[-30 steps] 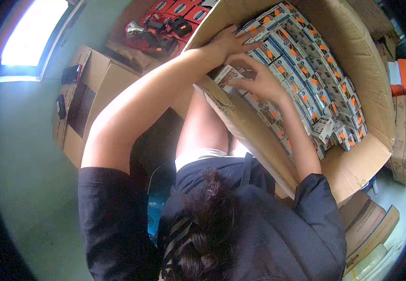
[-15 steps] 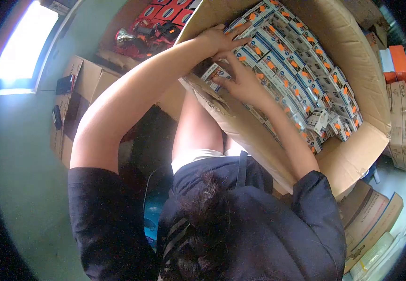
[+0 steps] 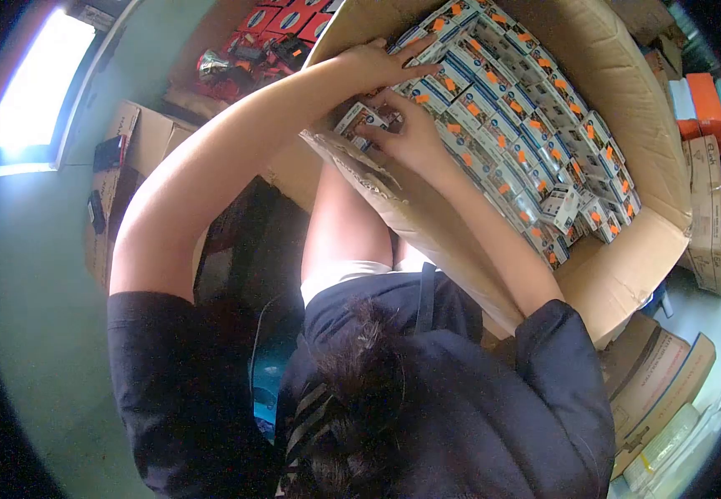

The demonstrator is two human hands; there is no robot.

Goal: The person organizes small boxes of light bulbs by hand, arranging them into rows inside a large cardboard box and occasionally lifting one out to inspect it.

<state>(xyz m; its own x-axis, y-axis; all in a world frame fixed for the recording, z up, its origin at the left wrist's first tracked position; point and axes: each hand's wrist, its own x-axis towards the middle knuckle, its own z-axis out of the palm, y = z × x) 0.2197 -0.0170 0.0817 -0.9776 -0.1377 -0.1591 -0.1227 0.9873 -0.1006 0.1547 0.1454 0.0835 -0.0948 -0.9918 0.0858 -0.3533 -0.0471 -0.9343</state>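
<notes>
A large cardboard carton (image 3: 626,100) stands tilted before me, packed with rows of small printed boxes (image 3: 493,125) that carry orange stickers. My left hand (image 3: 381,66) reaches over the carton's left end, its fingers stretched out across the boxes at the upper left. Below it, my right hand (image 3: 414,137) grips one small box (image 3: 362,123) between thumb and fingers, at the carton's near left corner. Part of that box is hidden by the fingers. A loose whitish box (image 3: 560,204) lies askew on top of the rows toward the right.
Red boxes (image 3: 275,21) and a dark-and-red heap of items with a shiny cone (image 3: 212,65) are at upper left. Another carton (image 3: 148,133) stands by the wall. Stacked cartons (image 3: 706,208) and flattened cardboard (image 3: 660,391) are on the right. The near flap (image 3: 427,224) has a torn edge.
My right hand has moved a little up and left with the small box, closer to the carton's corner. My left hand has shifted slightly, its fingers still stretched over the boxes.
</notes>
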